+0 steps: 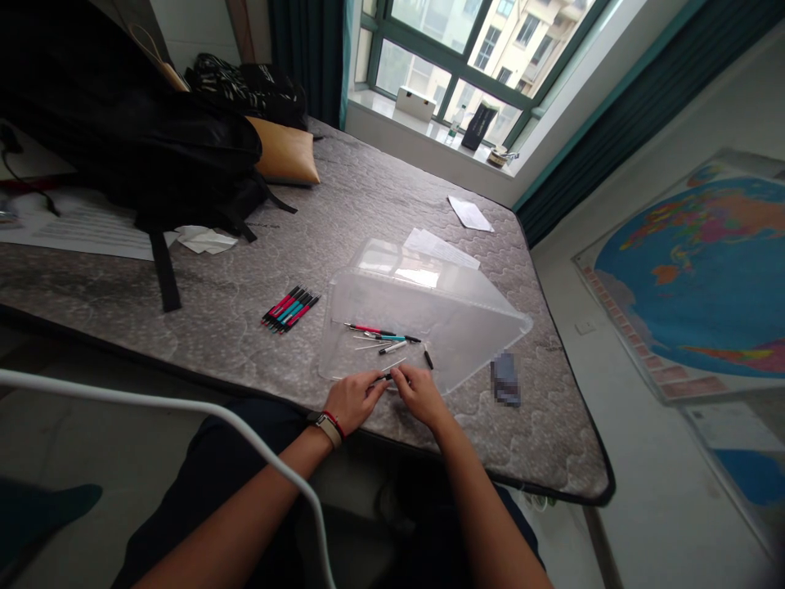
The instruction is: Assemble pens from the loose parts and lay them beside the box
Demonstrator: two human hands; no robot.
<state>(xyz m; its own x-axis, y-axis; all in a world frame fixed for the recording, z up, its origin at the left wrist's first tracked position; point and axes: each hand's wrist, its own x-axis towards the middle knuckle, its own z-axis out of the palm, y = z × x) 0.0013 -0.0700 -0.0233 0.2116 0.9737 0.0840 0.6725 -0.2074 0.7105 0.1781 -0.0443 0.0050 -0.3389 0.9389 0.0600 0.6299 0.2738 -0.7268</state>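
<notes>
My left hand (356,398) and my right hand (420,393) meet near the mattress's front edge, fingers closed on a small black pen part (384,377). The fingers hide most of it, so I cannot tell if it is whole. A thin white rod (394,364) shows just beyond the fingertips. Past my hands, a clear plastic box (423,303) appears to lie on its side. On its near panel are a red and black pen (370,330), a teal and black pen (396,338), a white pen piece (393,348), a black piece (428,357) and thin rods.
A row of several red, teal and black pens (290,309) lies left of the box. A dark blurred object (505,379) is to its right. Papers (471,214) lie farther back. A black bag (184,147) covers the left. A white tube (202,406) crosses in front.
</notes>
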